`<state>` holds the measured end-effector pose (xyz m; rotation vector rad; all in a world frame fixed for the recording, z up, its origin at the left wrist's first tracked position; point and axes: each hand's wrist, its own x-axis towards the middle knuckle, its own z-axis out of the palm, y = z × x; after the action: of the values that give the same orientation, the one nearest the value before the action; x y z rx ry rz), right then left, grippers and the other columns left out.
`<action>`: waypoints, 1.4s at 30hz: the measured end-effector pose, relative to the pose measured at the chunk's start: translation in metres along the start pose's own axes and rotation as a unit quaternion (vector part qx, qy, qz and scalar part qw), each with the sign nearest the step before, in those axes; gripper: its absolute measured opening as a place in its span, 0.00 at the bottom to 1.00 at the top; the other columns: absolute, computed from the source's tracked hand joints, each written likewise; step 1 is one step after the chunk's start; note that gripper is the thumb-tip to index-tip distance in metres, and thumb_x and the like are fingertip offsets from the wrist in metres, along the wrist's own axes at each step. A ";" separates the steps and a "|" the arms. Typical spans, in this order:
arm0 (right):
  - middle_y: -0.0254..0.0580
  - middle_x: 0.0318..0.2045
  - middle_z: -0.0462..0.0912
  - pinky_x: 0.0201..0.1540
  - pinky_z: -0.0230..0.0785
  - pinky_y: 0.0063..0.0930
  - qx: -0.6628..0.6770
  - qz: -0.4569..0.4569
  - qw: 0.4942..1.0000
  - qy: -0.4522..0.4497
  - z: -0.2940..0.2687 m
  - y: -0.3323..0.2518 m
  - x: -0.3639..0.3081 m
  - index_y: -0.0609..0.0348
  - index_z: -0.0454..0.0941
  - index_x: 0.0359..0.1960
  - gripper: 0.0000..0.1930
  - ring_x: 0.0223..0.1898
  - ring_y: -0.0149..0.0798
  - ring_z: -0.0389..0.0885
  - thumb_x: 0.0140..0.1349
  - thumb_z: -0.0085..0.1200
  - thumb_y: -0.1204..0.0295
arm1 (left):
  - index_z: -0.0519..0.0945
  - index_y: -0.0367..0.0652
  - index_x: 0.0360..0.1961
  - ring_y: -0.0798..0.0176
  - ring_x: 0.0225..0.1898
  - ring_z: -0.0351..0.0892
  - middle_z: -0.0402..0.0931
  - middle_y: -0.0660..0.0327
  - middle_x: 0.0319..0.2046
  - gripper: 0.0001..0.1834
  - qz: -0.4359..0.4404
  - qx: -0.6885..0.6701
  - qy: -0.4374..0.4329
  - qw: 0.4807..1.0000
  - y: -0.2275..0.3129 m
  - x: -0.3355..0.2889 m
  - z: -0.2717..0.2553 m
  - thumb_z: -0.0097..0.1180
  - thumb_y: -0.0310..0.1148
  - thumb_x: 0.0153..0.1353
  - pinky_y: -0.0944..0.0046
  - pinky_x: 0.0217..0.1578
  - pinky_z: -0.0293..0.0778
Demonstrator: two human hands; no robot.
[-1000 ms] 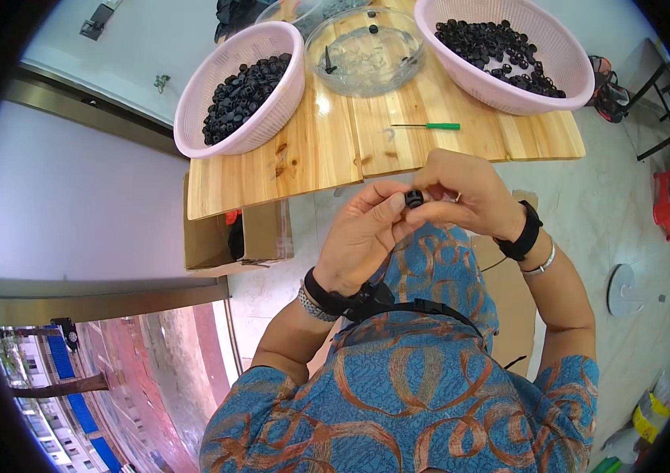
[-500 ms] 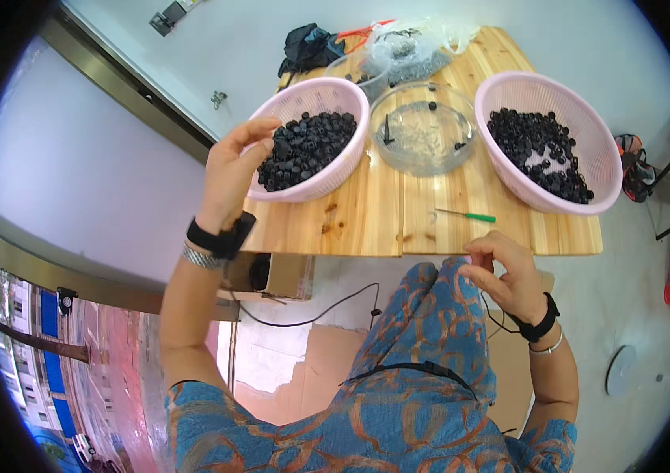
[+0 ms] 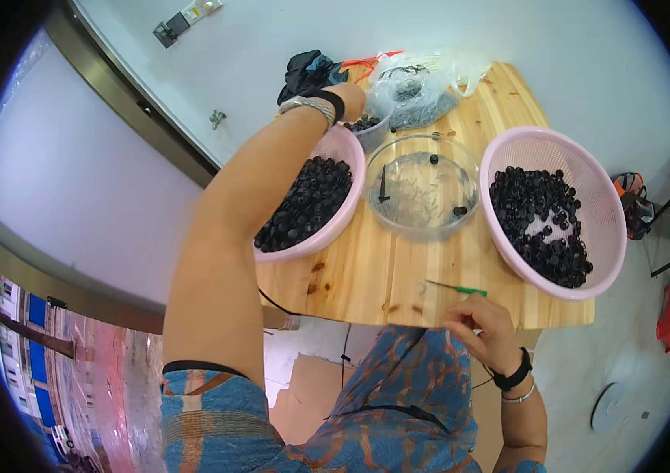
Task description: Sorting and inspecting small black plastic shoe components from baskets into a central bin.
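Observation:
My left hand [image 3: 348, 101] reaches across the left pink basket [image 3: 343, 209] to the small clear tub [image 3: 374, 138] of black parts at the back; its fingers are hidden behind the hand. Many small black caps [image 3: 303, 206] fill that basket, partly covered by my forearm. My right hand [image 3: 485, 331] is at the table's front edge, thumb and fingers curled together. Whatever they hold, if anything, is too small to make out. Just beyond it lies a green-handled screwdriver [image 3: 469, 290] with a thin dark shaft.
A round clear tray [image 3: 422, 229] with small pale pieces and a few black parts stands mid-table. Right of it is another pink basket [image 3: 607, 229] holding black ring-like parts [image 3: 540, 229]. Clear plastic bags [image 3: 422, 110] and a black bag [image 3: 307, 75] lie at the back.
My left hand has gone from above the left basket forward to the small tub. The view has tilted, so the table appears lower. My right hand remains near the front edge.

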<state>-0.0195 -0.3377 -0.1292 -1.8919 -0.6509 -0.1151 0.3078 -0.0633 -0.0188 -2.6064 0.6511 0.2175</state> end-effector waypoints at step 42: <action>0.47 0.25 0.77 0.32 0.67 0.40 -0.386 -0.047 0.920 -0.049 -0.005 -0.033 0.152 0.60 0.75 0.27 0.07 0.30 0.50 0.76 0.51 0.51 0.70 | 0.73 0.35 0.41 0.72 0.34 0.75 0.76 0.59 0.36 0.11 0.062 -0.822 0.052 0.564 0.137 -0.276 0.003 0.53 0.20 0.54 0.73 0.37 0.71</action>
<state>0.0938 -0.2749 -0.0434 -2.6358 -0.8421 -0.3866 0.0004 -0.0573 -0.0042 -4.3460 0.8522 1.2542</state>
